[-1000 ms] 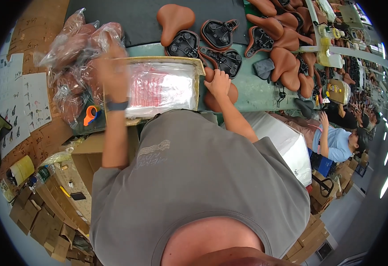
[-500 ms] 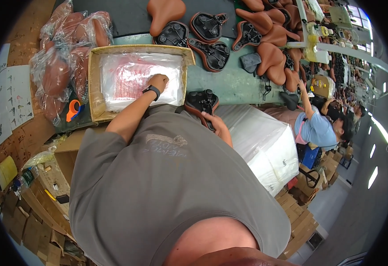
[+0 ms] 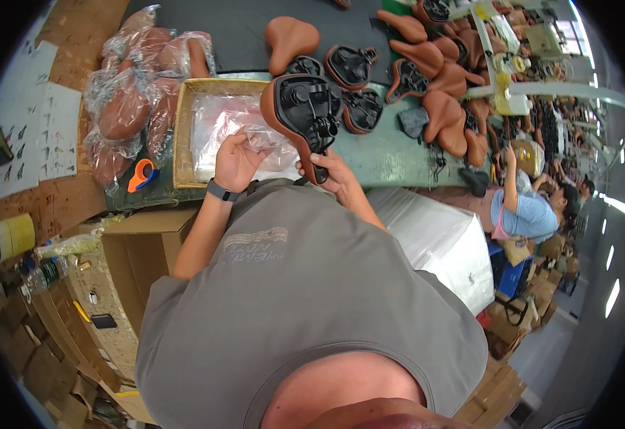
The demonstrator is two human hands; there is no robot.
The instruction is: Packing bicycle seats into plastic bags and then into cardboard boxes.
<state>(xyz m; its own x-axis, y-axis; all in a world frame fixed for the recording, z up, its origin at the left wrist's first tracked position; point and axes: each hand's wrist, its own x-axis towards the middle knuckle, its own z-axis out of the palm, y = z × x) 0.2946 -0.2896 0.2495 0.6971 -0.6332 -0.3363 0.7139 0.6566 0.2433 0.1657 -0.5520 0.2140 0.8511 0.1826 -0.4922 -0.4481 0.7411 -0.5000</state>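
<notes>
The right hand (image 3: 337, 174) grips the nose of a brown-and-black bicycle saddle (image 3: 300, 102), underside showing, over the right side of an open tan cardboard box (image 3: 182, 136). The left hand (image 3: 235, 166) pinches a thin clear plastic bag (image 3: 275, 136). Faded lettering marks the grey cloth shirt (image 3: 326, 293).

Left head-worn fisheye, facing down, hands (image 3: 235, 164) near below

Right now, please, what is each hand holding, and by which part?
The right hand grips a saddle by its nose; the left hand holds clear plastic, apparently by an edge.
</notes>
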